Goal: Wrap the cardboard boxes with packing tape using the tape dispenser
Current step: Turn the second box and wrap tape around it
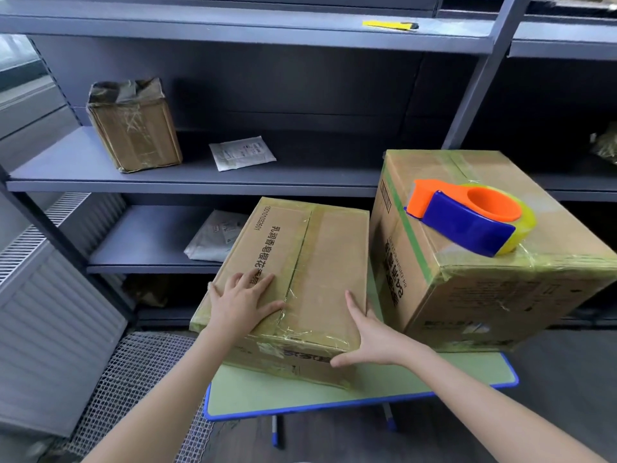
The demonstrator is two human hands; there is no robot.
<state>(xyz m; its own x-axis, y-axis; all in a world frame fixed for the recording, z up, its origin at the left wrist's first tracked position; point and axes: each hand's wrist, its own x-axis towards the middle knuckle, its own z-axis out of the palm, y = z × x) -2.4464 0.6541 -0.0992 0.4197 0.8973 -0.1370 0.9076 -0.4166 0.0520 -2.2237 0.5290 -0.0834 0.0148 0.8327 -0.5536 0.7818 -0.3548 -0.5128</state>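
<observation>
under the left box (329, 259), half-hidden table (263, 394)

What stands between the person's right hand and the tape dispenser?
Nothing visible. The tape dispenser lies uncovered atop the larger box. The right hand rests against the smaller box's right side, lower and to the left.

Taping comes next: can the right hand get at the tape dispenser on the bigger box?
Probably yes: the tape dispenser lies uncovered atop the bigger box, and the right hand nearby holds nothing.
</observation>
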